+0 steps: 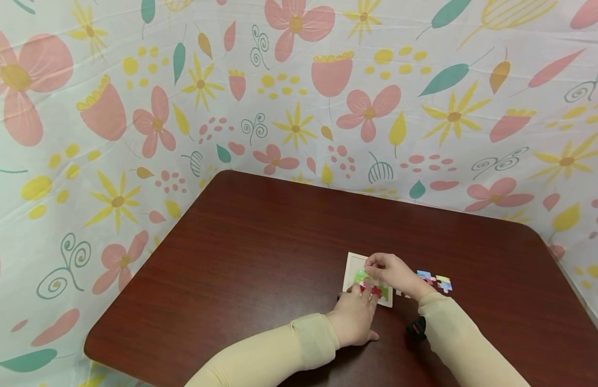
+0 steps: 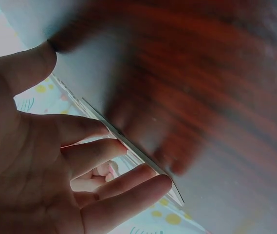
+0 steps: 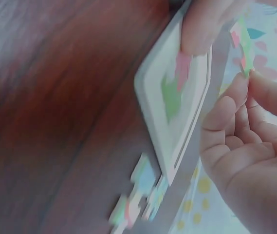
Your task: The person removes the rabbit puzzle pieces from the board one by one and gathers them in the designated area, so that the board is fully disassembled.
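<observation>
A small jigsaw tray (image 1: 349,270) with a pale frame lies flat on the table. Green and red pieces (image 3: 172,100) sit inside it. My left hand (image 1: 354,318) rests on the tray's near side with its fingers extended; in the left wrist view its fingertips (image 2: 163,184) touch the tray's edge. Between thumb and forefinger, my right hand (image 1: 394,273) pinches a green and pink puzzle piece (image 3: 246,48), raised above the tray in the right wrist view. Part of the tray is hidden under both hands.
Loose puzzle pieces (image 1: 444,283) lie to the right of the tray, some partly behind the right forearm. The brown table (image 1: 260,258) meets a flower-patterned curtain (image 1: 299,97) at its far and left sides. A black strap (image 1: 417,329) is at the right wrist.
</observation>
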{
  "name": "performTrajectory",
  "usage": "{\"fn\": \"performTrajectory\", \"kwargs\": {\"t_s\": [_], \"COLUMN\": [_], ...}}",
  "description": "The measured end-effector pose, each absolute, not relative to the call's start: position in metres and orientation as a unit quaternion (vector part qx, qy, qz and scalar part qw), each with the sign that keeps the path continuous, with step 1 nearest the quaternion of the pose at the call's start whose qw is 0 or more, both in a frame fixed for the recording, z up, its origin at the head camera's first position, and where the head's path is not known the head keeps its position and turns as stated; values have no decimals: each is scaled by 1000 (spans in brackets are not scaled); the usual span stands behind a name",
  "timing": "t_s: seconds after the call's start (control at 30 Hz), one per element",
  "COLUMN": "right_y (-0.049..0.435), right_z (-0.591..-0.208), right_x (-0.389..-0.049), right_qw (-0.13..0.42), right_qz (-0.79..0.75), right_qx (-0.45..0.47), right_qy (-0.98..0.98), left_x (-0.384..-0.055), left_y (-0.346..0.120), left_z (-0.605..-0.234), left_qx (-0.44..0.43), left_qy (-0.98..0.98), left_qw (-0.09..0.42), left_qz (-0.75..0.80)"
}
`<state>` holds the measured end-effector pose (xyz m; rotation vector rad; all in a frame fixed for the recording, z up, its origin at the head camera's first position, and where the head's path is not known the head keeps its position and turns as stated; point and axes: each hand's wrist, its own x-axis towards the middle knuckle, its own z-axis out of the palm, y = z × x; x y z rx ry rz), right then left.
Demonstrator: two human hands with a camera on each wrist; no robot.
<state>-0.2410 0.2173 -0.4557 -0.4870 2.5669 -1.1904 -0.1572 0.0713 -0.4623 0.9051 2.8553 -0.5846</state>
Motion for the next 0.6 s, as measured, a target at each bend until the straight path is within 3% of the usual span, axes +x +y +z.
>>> {"fn": "performTrajectory", "kwargs": {"t_s": [0.6], "right_y": [274], "right_z": [-441], "right_x": [-222], "right_qw": [156], "right_qz": [-386], "right_qx": [-133], "right_qy": [900], "left_x": [-158], "left_y": [75], "left_z": [-456], "left_qx": [295], "left_qy": [930], "left_qw": [67], "left_qz": [-210]}}
